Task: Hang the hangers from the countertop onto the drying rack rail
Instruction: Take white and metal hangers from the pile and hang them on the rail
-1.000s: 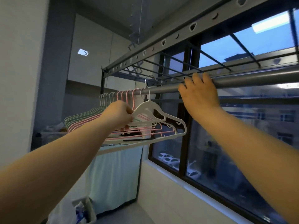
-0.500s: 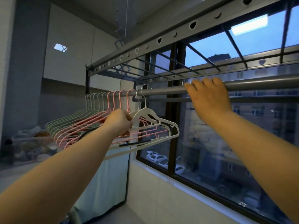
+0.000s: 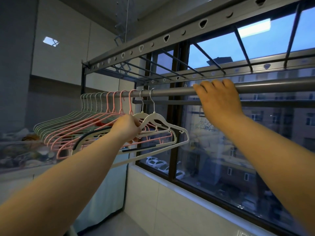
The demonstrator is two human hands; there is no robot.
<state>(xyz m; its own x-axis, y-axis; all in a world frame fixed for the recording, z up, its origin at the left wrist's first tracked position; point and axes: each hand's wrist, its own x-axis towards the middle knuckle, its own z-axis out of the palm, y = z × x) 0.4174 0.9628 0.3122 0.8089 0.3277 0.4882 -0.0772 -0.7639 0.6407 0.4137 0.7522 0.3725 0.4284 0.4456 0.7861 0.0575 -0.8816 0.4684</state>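
Observation:
A grey round drying rack rail (image 3: 172,91) runs across the window at head height. On it hang several pale green hangers (image 3: 71,116), several pink hangers (image 3: 109,114) and two white hangers (image 3: 170,132) with metal hooks. My left hand (image 3: 127,127) grips the shoulder of the nearest white hanger, fingers curled round it. My right hand (image 3: 219,99) holds the rail further right, fingers hooked over the top of it.
A perforated grey rack frame (image 3: 170,37) with cross bars sits above the rail. A large window (image 3: 221,150) lies behind. A countertop (image 3: 25,169) with clutter stands at the left, a curtain (image 3: 105,189) hanging below it.
The view has swung left and down a little. The white hangers now hang square on the rail; both hands keep their holds.

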